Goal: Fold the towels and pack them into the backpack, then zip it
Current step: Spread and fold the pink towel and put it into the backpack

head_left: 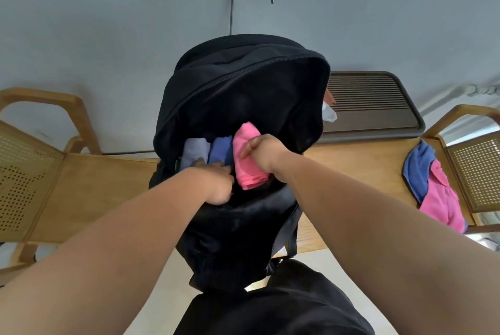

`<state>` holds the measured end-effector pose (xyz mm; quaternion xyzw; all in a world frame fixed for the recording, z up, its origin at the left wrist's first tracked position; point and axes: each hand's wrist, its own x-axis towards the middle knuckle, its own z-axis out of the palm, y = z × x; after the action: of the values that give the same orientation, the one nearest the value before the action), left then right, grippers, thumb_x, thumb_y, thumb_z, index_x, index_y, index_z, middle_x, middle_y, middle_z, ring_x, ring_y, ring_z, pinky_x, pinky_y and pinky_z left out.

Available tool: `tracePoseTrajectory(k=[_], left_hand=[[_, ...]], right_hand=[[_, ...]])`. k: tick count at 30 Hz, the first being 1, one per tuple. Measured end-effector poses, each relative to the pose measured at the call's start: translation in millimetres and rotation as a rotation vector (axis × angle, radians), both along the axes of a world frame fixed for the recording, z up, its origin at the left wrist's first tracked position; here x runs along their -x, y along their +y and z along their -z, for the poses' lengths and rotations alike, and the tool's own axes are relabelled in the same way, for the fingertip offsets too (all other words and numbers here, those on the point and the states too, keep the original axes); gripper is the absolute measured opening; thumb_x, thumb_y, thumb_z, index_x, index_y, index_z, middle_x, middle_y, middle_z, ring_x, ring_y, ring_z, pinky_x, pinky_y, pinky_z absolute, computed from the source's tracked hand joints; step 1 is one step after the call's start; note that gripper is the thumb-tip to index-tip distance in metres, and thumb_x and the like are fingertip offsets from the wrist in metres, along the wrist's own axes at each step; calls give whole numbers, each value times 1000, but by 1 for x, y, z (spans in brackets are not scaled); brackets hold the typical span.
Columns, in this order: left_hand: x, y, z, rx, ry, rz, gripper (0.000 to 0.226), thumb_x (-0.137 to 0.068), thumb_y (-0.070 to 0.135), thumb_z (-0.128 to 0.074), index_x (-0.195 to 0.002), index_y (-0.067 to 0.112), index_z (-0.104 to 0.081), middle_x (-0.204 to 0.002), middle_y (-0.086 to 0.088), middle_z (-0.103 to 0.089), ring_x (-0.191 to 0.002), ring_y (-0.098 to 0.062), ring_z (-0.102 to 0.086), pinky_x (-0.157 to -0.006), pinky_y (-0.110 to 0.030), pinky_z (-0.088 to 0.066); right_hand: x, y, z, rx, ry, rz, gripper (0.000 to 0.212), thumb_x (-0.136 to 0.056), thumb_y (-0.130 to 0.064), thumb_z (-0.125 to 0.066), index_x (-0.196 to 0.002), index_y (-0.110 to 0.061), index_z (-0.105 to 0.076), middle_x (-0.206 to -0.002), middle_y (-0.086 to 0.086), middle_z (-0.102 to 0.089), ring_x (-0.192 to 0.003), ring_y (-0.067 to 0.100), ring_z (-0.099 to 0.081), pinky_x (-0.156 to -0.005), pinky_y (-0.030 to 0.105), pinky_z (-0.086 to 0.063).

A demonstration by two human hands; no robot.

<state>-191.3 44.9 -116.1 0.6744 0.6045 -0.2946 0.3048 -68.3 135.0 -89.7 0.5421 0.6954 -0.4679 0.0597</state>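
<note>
A black backpack point(243, 85) stands open on the wooden table, its flap thrown back. Inside its mouth stand three rolled towels side by side: a lavender towel point(193, 152), a blue towel point(221, 149) and a pink towel point(247, 161). My right hand point(261, 152) grips the pink towel from the right, partly inside the opening. My left hand point(216, 184) lies at the front rim of the opening, its fingers reaching in against the blue and lavender towels; the fingertips are hidden.
A loose blue towel point(418, 169) and a loose pink towel point(441, 199) lie heaped at the table's point(351, 169) right end. A dark slatted tray point(370, 107) sits behind the backpack. Wooden cane chairs point(32, 161) stand left and right.
</note>
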Motion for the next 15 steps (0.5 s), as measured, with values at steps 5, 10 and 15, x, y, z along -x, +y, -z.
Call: tracePoseTrajectory(k=[5,10,15], left_hand=[[3,4,9,38,36,-42,68,-100,29,-46,-160,28,-13,-168,4,11,-153,-25,-8,-117,-58,-18],[1,9,5,63,25,-88,75,-100,18,-43,-160,24,2,-164,4,24,-154,-28,-6,-119,-54,-22],[2,11,13,74,51,-71,76,-100,17,-41,-159,28,5,-163,7,25,-154,-24,-1,-116,-58,-24]], right_hand=[[-18,5,28,58,74,98,39,-96,0,-46,-111,-25,-72,-129,5,-62,-113,22,-61,-91,27,-51],[-33,1,37,-7,-186,-163,57,-96,-17,-58,-146,-40,-44,-157,8,-26,-138,27,-37,-105,26,-37],[-24,-8,25,-340,-603,-551,56,-99,-37,-53,-151,-33,-33,-155,11,-15,-130,39,-39,-105,39,-41]])
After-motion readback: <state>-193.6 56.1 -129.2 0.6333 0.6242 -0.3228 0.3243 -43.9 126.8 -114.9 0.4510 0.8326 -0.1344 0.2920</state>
